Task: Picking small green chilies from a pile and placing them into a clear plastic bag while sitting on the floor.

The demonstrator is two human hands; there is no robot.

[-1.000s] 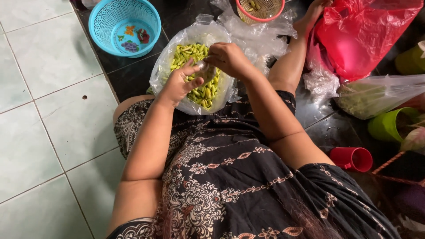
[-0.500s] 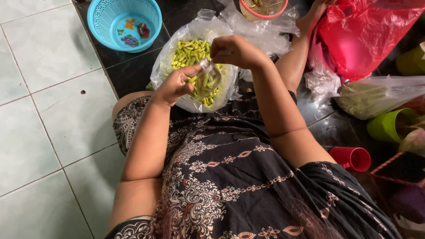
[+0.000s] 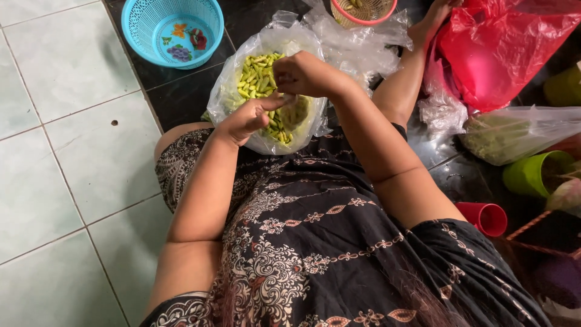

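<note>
Clear bag [image 3: 233,91] of green pods [image 3: 257,79], hands perhaps pinching one

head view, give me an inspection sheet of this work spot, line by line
surface: pale tiled floor on the left, dark tiles under the bags.
job's things: clear plastic bag of green pods on the person's lap edge.
clutter: blue basket, pink-rimmed basket, red plastic bag, second clear bag, green cup, red cup.
hands: left hand and right hand meet over the bag, pinching something small; what it is cannot be told.
cables: nothing seen.
surroundings: person seated on the floor in a dark patterned dress; one bare foot by the red bag.
</note>
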